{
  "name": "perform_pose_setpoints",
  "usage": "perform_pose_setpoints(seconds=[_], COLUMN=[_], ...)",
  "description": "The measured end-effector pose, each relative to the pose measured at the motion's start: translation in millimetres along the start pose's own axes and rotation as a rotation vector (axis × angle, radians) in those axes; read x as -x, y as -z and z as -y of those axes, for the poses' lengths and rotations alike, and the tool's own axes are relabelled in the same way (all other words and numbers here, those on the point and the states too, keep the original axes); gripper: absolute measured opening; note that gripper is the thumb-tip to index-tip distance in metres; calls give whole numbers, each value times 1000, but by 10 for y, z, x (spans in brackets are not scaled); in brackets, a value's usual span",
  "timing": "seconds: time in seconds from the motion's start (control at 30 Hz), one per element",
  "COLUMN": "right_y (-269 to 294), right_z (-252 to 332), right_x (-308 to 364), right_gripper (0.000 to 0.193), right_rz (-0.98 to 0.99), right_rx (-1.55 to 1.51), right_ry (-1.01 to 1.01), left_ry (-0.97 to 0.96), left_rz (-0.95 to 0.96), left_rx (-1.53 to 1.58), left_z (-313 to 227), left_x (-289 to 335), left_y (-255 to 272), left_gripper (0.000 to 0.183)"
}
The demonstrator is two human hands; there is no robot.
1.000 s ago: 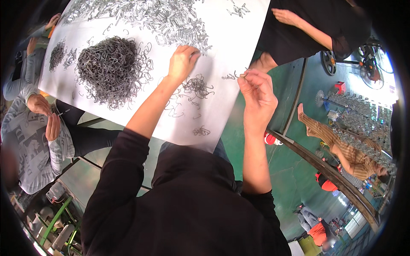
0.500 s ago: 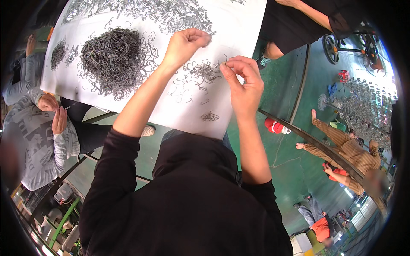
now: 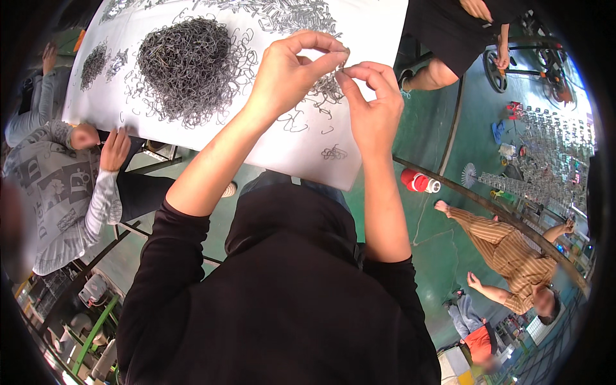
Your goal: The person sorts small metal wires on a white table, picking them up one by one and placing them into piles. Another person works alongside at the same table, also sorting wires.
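Above the table, my left hand (image 3: 285,72) and my right hand (image 3: 377,106) meet fingertip to fingertip, both closed in a pinch. A thin dark wire hook (image 3: 342,67) shows at my right fingertips. What my left thumb and forefinger pinch is too small to make out. Beneath the hands lies a loose scatter of wire hooks (image 3: 326,90), partly hidden by my fingers. A small cluster of hooks (image 3: 333,153) lies near the table corner. To the left rises a large tangled heap of dark wire hooks (image 3: 185,64). Slim metal pieces (image 3: 292,18) spread along the far side.
The white tabletop (image 3: 276,151) ends close to me. At the left, a person in a patterned grey top (image 3: 64,179) sits by smaller piles (image 3: 94,66). Someone in black (image 3: 436,38) is at the far right. A red-and-white container (image 3: 417,181) stands right of the table.
My left hand has moved right, from beside the far metal pieces to my right fingertips. The right hand has risen slightly. The view has shifted, and the people nearby have moved.
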State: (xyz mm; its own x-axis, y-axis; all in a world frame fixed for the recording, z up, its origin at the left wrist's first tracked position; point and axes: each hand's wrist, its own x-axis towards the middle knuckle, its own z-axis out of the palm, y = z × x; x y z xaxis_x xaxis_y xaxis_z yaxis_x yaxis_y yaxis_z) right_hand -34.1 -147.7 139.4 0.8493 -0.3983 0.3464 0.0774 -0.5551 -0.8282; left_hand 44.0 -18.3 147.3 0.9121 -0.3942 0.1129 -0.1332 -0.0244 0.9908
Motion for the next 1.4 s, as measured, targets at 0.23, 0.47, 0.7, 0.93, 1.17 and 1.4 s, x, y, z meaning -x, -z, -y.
perform_pose_setpoints(seconds=[0.23, 0.47, 0.7, 0.93, 1.17, 1.4], right_y=[-58, -390, -232, -289, -470, -605], right_z=[-642, -1141, -1054, -1078, -984, -1008], right_x=[145, 377, 392, 416, 705, 530], right_gripper=[12, 6, 10, 11, 6, 21], right_rz=[281, 577, 549, 677, 757, 445], right_rx=[126, 535, 509, 526, 627, 461], right_ry=[-391, -437, -480, -379, -160, -150], left_ry=[-155, -88, -82, -102, -87, -86], left_rz=[-113, -186, -231, -246, -226, -234], left_rx=[-72, -10, -35, 27, 5, -5], left_z=[46, 45, 90, 80, 81, 74], left_x=[85, 158, 208, 284, 323, 392], left_y=[175, 371, 534, 588, 621, 653], left_gripper=[15, 14, 15, 15, 15, 15])
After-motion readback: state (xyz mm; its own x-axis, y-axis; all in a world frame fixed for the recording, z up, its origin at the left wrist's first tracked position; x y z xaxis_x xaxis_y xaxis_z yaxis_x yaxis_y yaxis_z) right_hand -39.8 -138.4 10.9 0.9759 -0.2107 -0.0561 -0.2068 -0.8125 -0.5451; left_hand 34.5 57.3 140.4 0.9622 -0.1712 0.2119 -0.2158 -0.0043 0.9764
